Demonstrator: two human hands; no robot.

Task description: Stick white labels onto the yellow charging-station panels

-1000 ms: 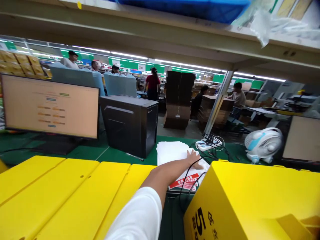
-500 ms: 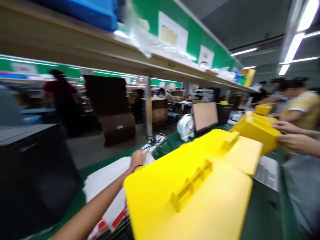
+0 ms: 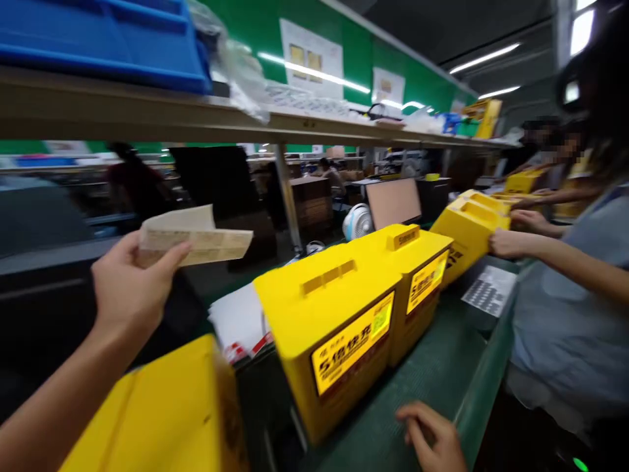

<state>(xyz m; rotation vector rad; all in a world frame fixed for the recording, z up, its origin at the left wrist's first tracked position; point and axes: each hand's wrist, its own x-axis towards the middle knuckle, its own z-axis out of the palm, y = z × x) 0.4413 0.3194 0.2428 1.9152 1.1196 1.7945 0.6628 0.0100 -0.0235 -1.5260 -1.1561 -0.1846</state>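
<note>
This is a factory packing line. Yellow boxes point(image 3: 329, 334) sit along a long green desk point(image 3: 432, 373), with a co-worker point(image 3: 560, 308) standing beside it, a shelf point(image 3: 147, 105) of blue bins point(image 3: 98, 46) overhead and stacked cardboard point(image 3: 309, 210) beyond.

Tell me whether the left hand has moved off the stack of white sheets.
Yes: the left hand has lifted off the stack of white sheets and is now above and to the left of it, holding a paper slip.
</note>
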